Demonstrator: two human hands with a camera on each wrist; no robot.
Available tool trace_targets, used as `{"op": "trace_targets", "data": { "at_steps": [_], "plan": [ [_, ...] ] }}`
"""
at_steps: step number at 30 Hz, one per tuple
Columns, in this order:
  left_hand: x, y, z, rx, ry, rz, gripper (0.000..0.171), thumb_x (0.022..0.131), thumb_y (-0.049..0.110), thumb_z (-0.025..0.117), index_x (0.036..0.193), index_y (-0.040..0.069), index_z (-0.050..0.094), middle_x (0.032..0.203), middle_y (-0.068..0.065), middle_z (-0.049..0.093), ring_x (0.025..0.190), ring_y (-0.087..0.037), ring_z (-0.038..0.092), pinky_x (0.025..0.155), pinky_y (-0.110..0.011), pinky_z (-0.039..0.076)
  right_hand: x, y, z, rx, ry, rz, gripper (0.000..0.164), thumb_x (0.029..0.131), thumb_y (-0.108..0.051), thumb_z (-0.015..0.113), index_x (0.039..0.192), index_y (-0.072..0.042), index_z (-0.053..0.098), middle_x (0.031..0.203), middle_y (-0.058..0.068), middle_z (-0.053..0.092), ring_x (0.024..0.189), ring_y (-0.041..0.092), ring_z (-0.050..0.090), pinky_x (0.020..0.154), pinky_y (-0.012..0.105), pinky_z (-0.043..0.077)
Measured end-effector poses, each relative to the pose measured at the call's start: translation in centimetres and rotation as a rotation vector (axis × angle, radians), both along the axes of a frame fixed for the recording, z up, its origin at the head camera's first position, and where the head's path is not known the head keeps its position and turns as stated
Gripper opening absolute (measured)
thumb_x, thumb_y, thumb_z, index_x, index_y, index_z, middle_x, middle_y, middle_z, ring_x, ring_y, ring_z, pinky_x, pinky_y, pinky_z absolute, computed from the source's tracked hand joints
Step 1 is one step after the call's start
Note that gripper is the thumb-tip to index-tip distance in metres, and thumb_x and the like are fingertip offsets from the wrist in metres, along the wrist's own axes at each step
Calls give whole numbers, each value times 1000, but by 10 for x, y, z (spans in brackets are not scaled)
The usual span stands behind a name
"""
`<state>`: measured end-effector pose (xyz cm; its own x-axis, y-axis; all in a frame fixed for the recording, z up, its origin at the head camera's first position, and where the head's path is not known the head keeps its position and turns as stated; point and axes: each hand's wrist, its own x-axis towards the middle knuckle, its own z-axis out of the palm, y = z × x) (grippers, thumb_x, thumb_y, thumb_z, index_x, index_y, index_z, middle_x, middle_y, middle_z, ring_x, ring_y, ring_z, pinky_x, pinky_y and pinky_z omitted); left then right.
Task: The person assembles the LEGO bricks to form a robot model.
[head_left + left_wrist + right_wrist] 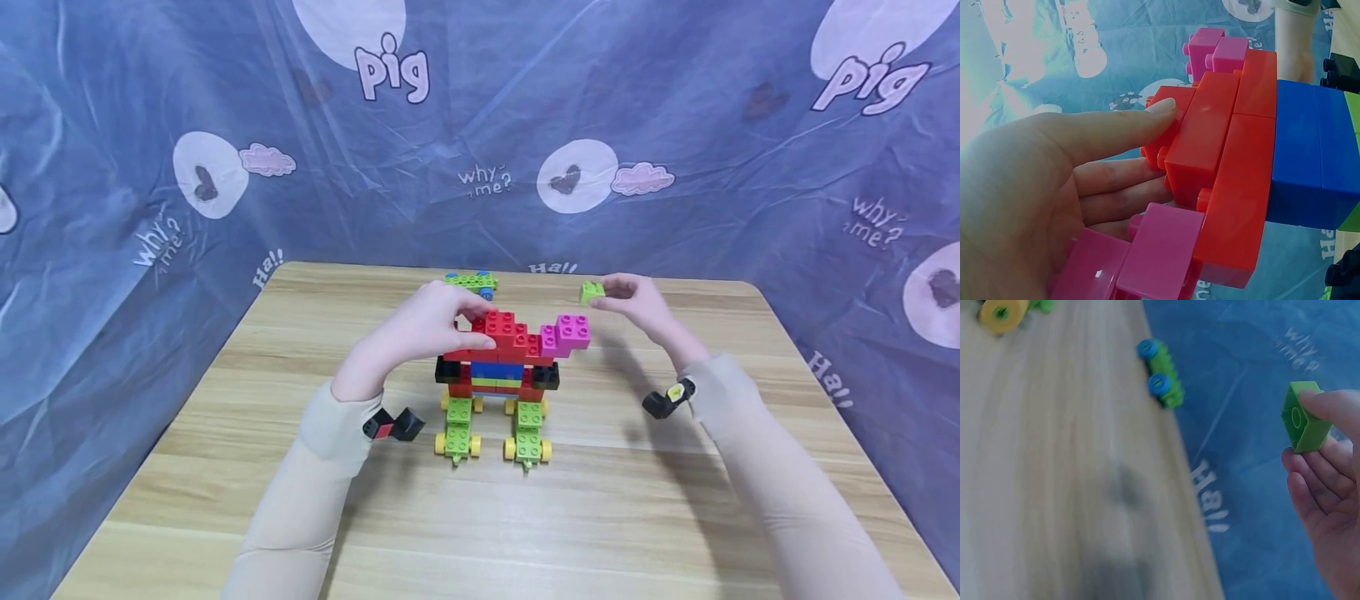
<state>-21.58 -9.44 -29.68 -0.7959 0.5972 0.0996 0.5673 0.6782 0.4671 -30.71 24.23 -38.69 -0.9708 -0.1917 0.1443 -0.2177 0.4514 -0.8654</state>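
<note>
In the head view, a toy-brick build stands at the middle of the table. Red bricks [504, 329] form its top, above blue bricks [497, 372] and black pieces [546, 376] at the sides. Pink bricks [572, 328] jut out to the right, and more pink bricks [1160, 250] show at the opposite end in the left wrist view. My left hand [427, 321] grips the red top, thumb on the near side and fingers behind. Right of the build, my right hand [639, 305] pinches a light green brick [1307, 419] between thumb and fingers, its hollow underside partly visible.
Beneath the build are green wheeled bases [528, 442] with yellow wheels. A green car base [471, 281] with blue wheels stands near the table's back edge. Behind the wooden table [630, 517] hangs a blue printed cloth [480, 108].
</note>
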Motion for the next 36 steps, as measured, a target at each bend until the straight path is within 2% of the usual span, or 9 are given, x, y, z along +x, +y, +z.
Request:
{"op": "trace_targets", "data": {
  "at_steps": [3,6,12,20,24,29,36],
  "plan": [
    [0,-1,0,6,6,-13,47,83,30,77,124,10,66,117,-6,69,98,-17,67,77,-28,55,3,-2,9,-49,60,18,43,84,-9,72,119,12,58,86,-19,67,79,-4,62,73,12,50],
    [-1,-3,-1,15,11,-30,47,83,30,76,124,9,66,117,-7,69,98,-17,67,78,-28,55,2,-2,13,-55,93,9,42,84,-12,73,118,9,60,85,-23,67,80,-2,63,73,13,51],
    [-3,-4,-1,20,14,-48,49,82,30,77,124,8,65,115,-7,70,99,-17,67,83,-31,55,14,-9,35,-50,100,-35,39,82,-16,76,115,1,65,85,-21,68,80,1,64,73,15,51],
    [-2,-8,1,24,23,-56,48,83,30,77,124,9,66,112,-6,71,98,-18,68,80,-32,56,36,-27,62,-8,76,-14,40,80,-16,78,115,-1,66,87,-13,71,80,2,66,73,17,52],
    [-2,-11,2,39,14,-66,46,84,31,75,123,9,66,112,-6,71,97,-17,67,81,-34,56,47,-41,73,-3,77,31,41,81,-15,78,117,0,65,92,-6,72,81,4,67,75,18,54],
    [-3,-15,3,70,4,-76,43,86,29,73,123,8,66,113,-6,71,98,-17,67,82,-34,56,57,-57,86,-7,80,114,42,82,-16,76,118,2,64,94,-3,71,84,6,67,76,19,54],
    [-7,-19,4,140,33,-55,47,86,28,73,126,7,63,119,-9,68,104,-20,65,84,-36,55,67,-82,98,44,100,175,41,80,-18,79,115,-2,67,103,14,71,85,12,69,77,22,55]
  ]
}}
